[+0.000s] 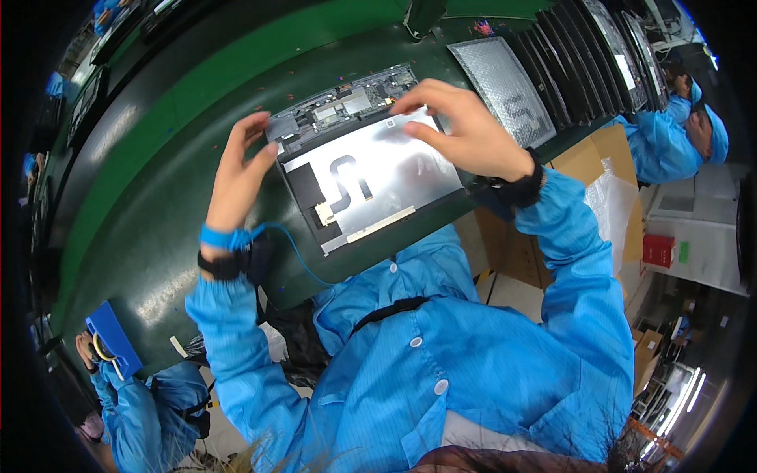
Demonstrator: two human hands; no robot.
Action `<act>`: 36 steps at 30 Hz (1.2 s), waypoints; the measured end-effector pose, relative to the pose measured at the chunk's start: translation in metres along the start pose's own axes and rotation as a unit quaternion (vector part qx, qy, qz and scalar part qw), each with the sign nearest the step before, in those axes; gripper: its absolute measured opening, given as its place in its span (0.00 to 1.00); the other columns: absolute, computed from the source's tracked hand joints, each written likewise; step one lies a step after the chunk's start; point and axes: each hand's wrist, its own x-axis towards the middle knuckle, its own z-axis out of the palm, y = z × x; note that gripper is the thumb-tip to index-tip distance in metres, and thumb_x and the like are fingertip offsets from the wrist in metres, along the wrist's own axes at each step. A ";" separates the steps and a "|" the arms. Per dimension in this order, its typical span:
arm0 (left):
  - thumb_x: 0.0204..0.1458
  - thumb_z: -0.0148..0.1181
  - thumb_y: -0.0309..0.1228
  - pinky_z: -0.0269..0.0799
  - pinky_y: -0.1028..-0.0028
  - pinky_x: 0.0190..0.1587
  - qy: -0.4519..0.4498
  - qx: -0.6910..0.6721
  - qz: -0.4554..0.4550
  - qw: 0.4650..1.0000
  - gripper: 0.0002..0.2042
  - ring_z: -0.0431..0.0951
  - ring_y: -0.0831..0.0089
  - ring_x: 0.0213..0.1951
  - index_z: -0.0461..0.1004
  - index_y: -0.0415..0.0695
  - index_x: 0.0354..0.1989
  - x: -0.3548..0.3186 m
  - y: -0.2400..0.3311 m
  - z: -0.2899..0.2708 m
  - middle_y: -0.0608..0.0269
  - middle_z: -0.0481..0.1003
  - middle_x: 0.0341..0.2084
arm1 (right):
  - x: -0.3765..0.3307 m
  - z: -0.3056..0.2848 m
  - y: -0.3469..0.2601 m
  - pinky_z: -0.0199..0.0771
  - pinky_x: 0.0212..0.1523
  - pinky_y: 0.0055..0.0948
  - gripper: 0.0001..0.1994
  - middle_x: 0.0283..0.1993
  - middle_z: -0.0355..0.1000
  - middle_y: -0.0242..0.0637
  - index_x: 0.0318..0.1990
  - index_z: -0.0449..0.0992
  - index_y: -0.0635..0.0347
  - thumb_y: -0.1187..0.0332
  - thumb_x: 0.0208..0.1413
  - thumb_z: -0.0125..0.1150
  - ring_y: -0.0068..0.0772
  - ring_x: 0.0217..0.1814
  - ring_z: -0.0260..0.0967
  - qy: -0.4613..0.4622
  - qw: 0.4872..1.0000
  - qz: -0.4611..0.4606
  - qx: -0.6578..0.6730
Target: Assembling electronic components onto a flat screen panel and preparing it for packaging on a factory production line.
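Note:
In front of me on the green table lies an opened laptop, its circuit boards and small parts bare along the far side. Its screen panel lies toward me with the silver back up, bearing a dark curved ribbon strip. My left hand is at the laptop's left edge, thumb and fingers apart beside the corner; whether it touches is unclear. My right hand hovers over the right end, fingertips by a small coloured cable, thumb spread over the panel. A blue wrist strap circles my left wrist.
A bubble-wrapped flat panel lies to the right, beside a row of upright dark panels. A cardboard box stands below the table's right edge. Co-workers in blue sit at far right and lower left, near a blue tray.

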 end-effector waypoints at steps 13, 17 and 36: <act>0.58 0.63 0.12 0.71 0.84 0.37 0.015 -0.168 -0.039 0.985 0.21 0.73 0.87 0.32 0.74 0.36 0.60 0.031 -0.059 0.002 0.62 0.73 0.50 | 0.082 0.087 0.030 0.69 0.67 0.46 0.13 0.58 0.72 0.44 0.47 0.82 0.58 0.70 0.55 0.73 0.52 0.66 0.66 0.013 0.984 -0.103 -0.146; 0.60 0.62 0.13 0.71 0.83 0.37 0.036 -0.134 -0.024 0.990 0.17 0.72 0.88 0.32 0.73 0.34 0.58 0.028 -0.060 0.005 0.65 0.75 0.45 | 0.088 0.088 0.029 0.75 0.60 0.42 0.13 0.58 0.72 0.41 0.46 0.81 0.57 0.71 0.54 0.75 0.50 0.63 0.68 -0.015 0.990 -0.059 -0.126; 0.59 0.61 0.12 0.72 0.84 0.39 0.049 -0.111 -0.001 0.993 0.12 0.73 0.88 0.34 0.76 0.33 0.51 0.026 -0.054 0.008 0.63 0.70 0.56 | 0.036 0.059 -0.011 0.68 0.67 0.46 0.15 0.58 0.72 0.42 0.49 0.80 0.57 0.69 0.54 0.74 0.52 0.65 0.67 -0.106 0.989 -0.059 -0.082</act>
